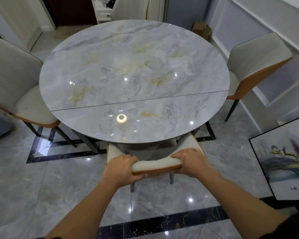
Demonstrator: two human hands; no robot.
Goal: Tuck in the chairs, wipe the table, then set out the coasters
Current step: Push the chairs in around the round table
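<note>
A round grey marble table (110, 69) fills the middle of the view. Right in front of me stands the near chair (156, 165), cream with an orange edge, its seat mostly under the tabletop. My left hand (123, 168) grips the left end of its backrest top. My right hand (190, 161) grips the right end. A left chair (12, 80) and a right chair (255, 66) stand pulled out from the table. Beyond the table, a far chair (129, 9) shows only its backrest. No cloth or coasters are in view.
A framed painting (283, 166) leans low at the right on the glossy tiled floor. A cardboard box (201, 29) lies on the floor behind the table at the right. A white panelled wall (266, 23) runs along the right side.
</note>
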